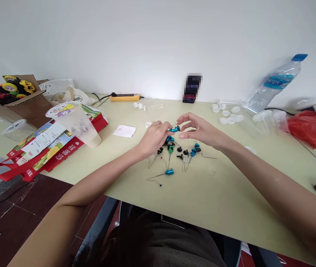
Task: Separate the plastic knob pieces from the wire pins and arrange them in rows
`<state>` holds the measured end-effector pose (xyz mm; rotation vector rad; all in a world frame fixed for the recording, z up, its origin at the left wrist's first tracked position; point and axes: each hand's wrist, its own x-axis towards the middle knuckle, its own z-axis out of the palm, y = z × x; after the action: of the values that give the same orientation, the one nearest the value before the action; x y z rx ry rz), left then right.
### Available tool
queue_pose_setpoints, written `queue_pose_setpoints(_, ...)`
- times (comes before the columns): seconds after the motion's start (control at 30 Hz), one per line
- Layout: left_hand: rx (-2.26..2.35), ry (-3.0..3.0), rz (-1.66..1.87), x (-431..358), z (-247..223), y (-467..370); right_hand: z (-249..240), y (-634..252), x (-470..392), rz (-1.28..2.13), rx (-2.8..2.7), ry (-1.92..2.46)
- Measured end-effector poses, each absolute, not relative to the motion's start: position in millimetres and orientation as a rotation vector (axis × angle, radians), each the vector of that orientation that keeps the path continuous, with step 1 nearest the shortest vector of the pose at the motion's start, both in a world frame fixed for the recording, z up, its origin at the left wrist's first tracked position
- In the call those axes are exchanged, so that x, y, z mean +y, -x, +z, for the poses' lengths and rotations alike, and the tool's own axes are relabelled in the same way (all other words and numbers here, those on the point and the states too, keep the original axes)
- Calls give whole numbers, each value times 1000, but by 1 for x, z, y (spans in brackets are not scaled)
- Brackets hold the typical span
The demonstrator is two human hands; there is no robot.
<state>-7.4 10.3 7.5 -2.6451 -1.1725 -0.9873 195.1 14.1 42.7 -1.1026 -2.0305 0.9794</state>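
Observation:
My left hand (154,138) is closed on a small blue metal cylinder with a black knob (175,129), its knob end pointing to the right. Beside that knob, my right hand (198,129) is curved with thumb and fingers apart, holding nothing. Under and in front of my hands lie more small blue parts (193,152), a green part (170,149), black knobs (185,152) and thin bent wires. One blue cylinder with a bent wire (169,171) lies nearer to me. An L-shaped hex key (209,156) rests to the right.
Left stand a drink cup (81,126), a red bag (63,148) and a cardboard box (30,107). A yellow power strip (125,97) and phone (192,89) are at the wall. White caps (231,115), a water bottle (277,83) and red plastic (313,128) are right.

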Motion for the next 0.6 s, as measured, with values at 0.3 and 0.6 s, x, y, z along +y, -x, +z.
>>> queue_pose_setpoints(0.3, -1089, 2617, -928, 12, 3, 8, 44, -199, 17, 1037, -2087, 1041)
queue_pose_setpoints(0.6, -1010, 2561, -915, 11, 4, 9, 42, -200, 18, 969, -2077, 1069)
